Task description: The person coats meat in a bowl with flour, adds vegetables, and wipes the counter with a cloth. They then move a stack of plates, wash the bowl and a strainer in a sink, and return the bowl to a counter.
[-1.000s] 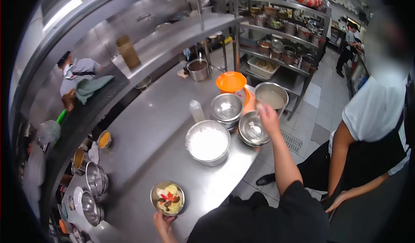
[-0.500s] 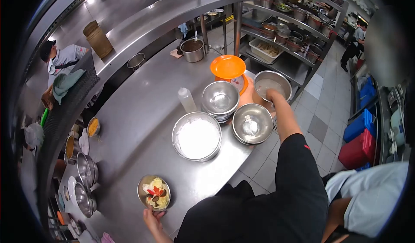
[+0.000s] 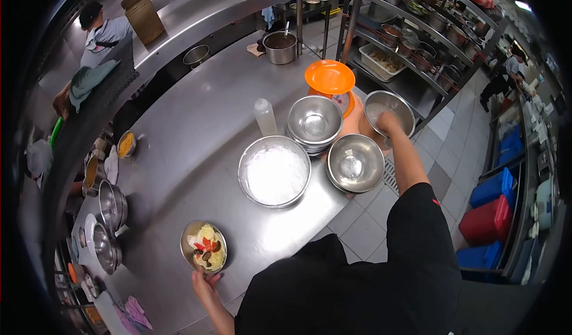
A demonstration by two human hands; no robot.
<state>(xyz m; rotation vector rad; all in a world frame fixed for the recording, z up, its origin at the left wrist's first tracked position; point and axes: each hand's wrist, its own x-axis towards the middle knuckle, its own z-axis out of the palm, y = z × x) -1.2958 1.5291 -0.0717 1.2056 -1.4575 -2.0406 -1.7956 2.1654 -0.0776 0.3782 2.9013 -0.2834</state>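
My left hand (image 3: 204,282) grips the near rim of a small steel bowl (image 3: 203,254) filled with yellow, white and red food, resting on the steel counter (image 3: 190,138). My right hand (image 3: 387,122) reaches into a steel bowl (image 3: 390,109) holding pale liquid at the counter's far right end; whether its fingers hold anything I cannot tell. Beside that arm sit a stack of empty steel bowls (image 3: 355,163), another stack (image 3: 314,122), and a big bowl of white powder (image 3: 275,171).
An orange plate on a scale (image 3: 330,77) and a squeeze bottle (image 3: 264,116) stand behind the bowls. A pot (image 3: 280,46) is at the far end. Steel bowls (image 3: 110,207) line the left edge. A person (image 3: 98,28) works beyond the upper shelf. Racks of pots (image 3: 417,31) stand right.
My right hand moved from above the near bowl stack into the far bowl of liquid. The person in a white shirt at my right has left the view.
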